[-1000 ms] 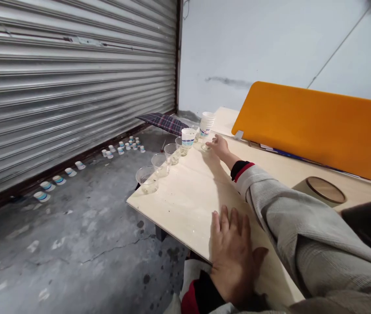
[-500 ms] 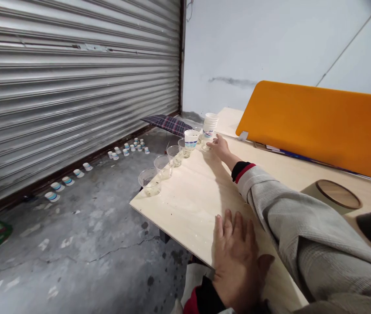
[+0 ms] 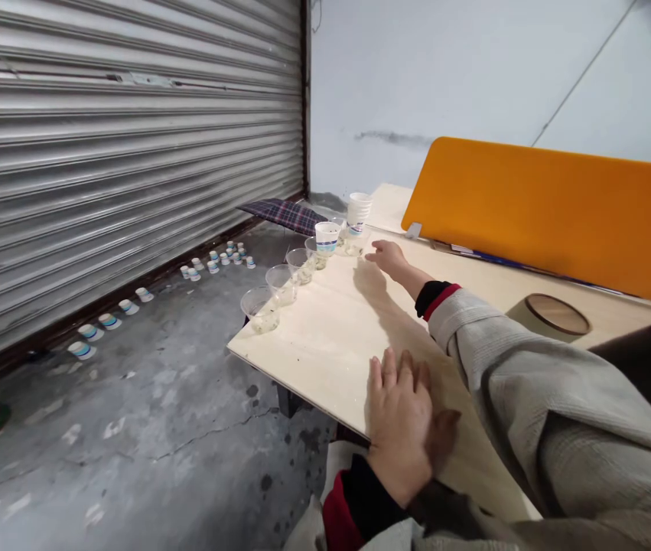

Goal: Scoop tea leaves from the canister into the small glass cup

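Note:
My right hand [image 3: 389,259] stretches far across the pale wooden table [image 3: 336,344], fingers apart and empty, just short of a clear plastic cup [image 3: 355,243]. Beside that cup stand a stack of white paper cups [image 3: 358,210] and a single blue-banded paper cup [image 3: 326,236]. A row of clear plastic cups [image 3: 279,285] with a little liquid runs along the table's left edge, the nearest one [image 3: 260,310] at the corner. Resting flat on the near edge of the table, palm down, is my left hand [image 3: 402,423]; it holds nothing.
An orange panel [image 3: 548,207] stands along the table's far side, with a round wooden-topped container [image 3: 551,317] in front of it. Several small paper cups [image 3: 130,302] lie upside down on the concrete floor along a rolling metal shutter [image 3: 118,145]. A plaid cloth [image 3: 284,214] lies near the corner.
My right hand has drawn back a little from the clear cup near the paper-cup stack. The left hand stays flat on the table; the view shifted slightly.

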Demonstrator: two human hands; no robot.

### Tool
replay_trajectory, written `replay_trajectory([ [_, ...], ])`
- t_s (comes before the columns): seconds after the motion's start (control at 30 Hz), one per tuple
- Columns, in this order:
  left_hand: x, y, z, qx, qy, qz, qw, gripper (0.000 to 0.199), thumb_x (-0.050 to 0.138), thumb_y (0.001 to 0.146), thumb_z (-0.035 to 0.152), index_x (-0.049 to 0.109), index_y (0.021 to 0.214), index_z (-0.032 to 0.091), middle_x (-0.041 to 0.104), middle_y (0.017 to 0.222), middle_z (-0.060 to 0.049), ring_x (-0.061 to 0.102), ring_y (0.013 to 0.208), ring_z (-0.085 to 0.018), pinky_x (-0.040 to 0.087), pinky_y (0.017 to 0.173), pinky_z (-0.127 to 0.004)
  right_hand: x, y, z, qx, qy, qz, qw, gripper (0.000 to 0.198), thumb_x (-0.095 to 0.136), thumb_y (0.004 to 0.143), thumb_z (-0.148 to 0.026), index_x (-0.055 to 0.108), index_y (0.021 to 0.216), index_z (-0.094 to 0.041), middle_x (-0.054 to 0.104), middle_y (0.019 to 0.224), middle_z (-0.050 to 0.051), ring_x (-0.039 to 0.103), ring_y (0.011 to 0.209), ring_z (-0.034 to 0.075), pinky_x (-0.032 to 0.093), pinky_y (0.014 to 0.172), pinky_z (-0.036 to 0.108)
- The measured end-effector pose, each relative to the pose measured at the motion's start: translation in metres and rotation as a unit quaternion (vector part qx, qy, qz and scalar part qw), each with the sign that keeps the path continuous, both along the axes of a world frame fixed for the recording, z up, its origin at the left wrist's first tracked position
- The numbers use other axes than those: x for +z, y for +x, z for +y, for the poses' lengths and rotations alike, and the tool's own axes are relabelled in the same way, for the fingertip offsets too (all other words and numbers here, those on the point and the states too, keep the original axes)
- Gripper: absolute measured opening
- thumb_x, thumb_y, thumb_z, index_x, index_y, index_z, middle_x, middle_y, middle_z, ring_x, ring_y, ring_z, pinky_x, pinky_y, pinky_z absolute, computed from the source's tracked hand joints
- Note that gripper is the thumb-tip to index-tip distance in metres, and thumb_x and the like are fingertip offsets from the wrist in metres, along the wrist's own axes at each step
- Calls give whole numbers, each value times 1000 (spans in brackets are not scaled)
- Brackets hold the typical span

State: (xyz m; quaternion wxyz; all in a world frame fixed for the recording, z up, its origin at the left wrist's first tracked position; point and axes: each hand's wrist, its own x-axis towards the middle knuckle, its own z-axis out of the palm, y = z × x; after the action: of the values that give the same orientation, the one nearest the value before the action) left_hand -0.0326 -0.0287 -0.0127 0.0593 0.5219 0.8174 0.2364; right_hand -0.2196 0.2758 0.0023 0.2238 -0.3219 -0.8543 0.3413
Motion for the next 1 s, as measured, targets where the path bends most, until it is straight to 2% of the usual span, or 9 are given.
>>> replay_trajectory([
  [0.07,1,0,0,3,-4,5,1000,71,52,108,60,56,163,17,52,172,-17,38,167,-42,32,138,-64,6,5,-7,13,2,-34,999,44,81,88,-26,80,131,-12,81,118,16,77,97,26,62,90,37],
  [0.13,3,0,0,2,-4,3,1000,76,49,108,67,57,163,16,53,172,-16,37,167,-42,32,138,-65,8,5,-14,31,5,-60,998,35,78,90,-22,84,123,-14,82,111,12,77,92,23,61,88,33],
  [0.2,5,0,-1,0,-5,1,1000,79,48,107,71,57,163,17,53,172,-16,37,167,-43,32,137,-65,7,2,-21,47,18,-74,996,39,77,90,-19,84,129,-17,82,118,12,77,98,23,60,93,32],
  [0.27,6,-1,-1,2,-11,2,1000,75,48,108,67,57,163,18,53,172,-15,37,167,-42,33,137,-64,5,-2,-24,55,36,-81,995,47,78,91,-20,81,137,-20,78,135,13,76,113,26,57,106,35],
  [0.37,7,-2,-1,7,-17,-1,1000,71,52,107,60,54,165,19,53,173,-14,38,167,-41,33,137,-64,-1,-8,-24,52,57,-90,993,51,80,92,-28,80,142,-25,66,156,14,67,137,33,47,123,41],
  [0.43,6,-2,-2,8,-14,-1,1000,69,55,106,54,54,166,20,52,173,-13,37,167,-41,33,138,-63,-4,-10,-22,47,63,-98,992,53,79,94,-34,78,146,-27,60,163,13,61,145,36,44,126,45],
  [0.67,6,-4,-4,-9,-32,15,999,69,59,97,23,55,166,21,51,174,-12,38,168,-38,34,138,-62,-16,-12,-12,37,78,-107,990,64,75,96,-51,70,155,-28,55,166,15,57,146,40,42,127,53],
  [0.8,6,-5,-4,-15,-43,16,999,73,61,94,21,53,166,21,49,176,-12,36,169,-39,33,138,-62,-19,-15,-12,44,88,-111,989,67,72,98,-53,65,158,-27,58,163,15,53,148,41,40,128,57],
  [1.0,5,-6,-4,-19,-46,10,999,74,63,93,25,53,166,20,48,176,-13,34,169,-39,31,138,-64,-11,-10,-19,64,94,-123,986,61,67,100,-45,64,157,-24,52,171,16,50,151,46,38,127,64],
])
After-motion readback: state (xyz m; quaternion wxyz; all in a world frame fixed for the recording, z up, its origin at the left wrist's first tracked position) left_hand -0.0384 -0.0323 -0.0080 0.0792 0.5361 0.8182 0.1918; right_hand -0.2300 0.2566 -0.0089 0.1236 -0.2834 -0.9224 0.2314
